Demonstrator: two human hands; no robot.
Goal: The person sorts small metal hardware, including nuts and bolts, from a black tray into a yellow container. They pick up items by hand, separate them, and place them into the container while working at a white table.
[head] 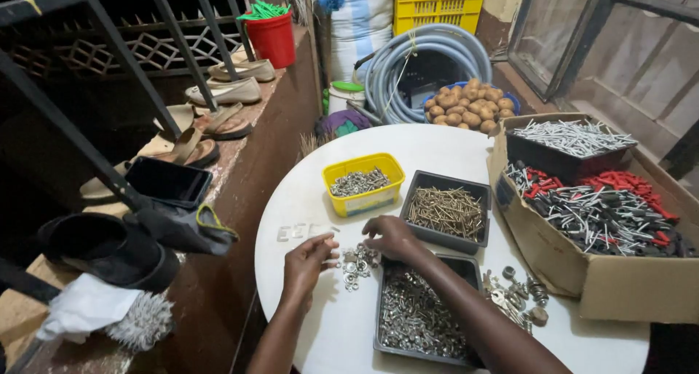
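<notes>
On the round white table, my left hand pinches a small metal piece beside a loose pile of nuts and washers. My right hand rests fingertips-down on the far side of that pile, its forearm crossing a dark tray of silver nuts. A dark tray of brass-coloured screws sits just beyond my right hand, and a yellow tub of small silver hardware stands behind the pile. Whether the right fingers hold a piece is hidden.
A cardboard box of red-and-black screwdrivers with a tray of nails on top fills the table's right side. Loose metal fittings lie beside it. A ledge at left holds shoes, a phone and a red bucket. Hoses, potatoes and a yellow crate stand behind.
</notes>
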